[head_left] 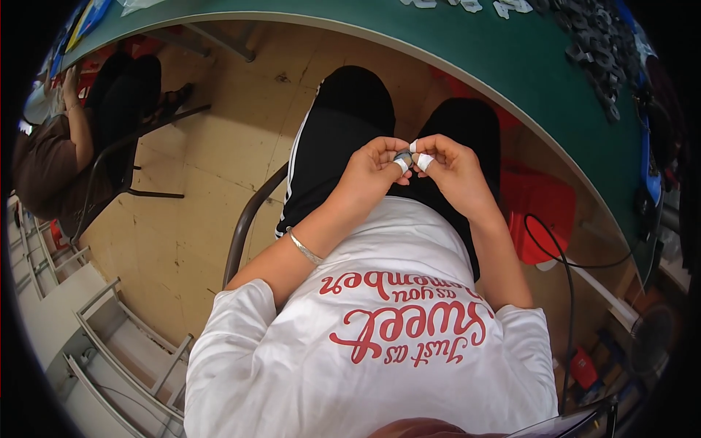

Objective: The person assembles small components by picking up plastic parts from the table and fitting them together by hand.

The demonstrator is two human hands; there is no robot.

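Observation:
Above my lap, both hands meet at a small dark grey part [403, 155], pinched between the fingertips. My left hand [371, 171] grips it from the left, with white tape wrapped round the thumb. From the other side my right hand [454, 171] closes on the same part; white tape covers its thumb and a fingertip. Fingers hide most of the part, so its exact kind does not show. A silvery bangle [304, 247] circles my left wrist.
A green table [438, 36] curves across the front and right, bearing a pile of dark grey parts [595, 44] and several white pieces [511, 7]. A red stool [537, 208] stands under it, near a black cable [569, 314]. At left sits another person [55, 168].

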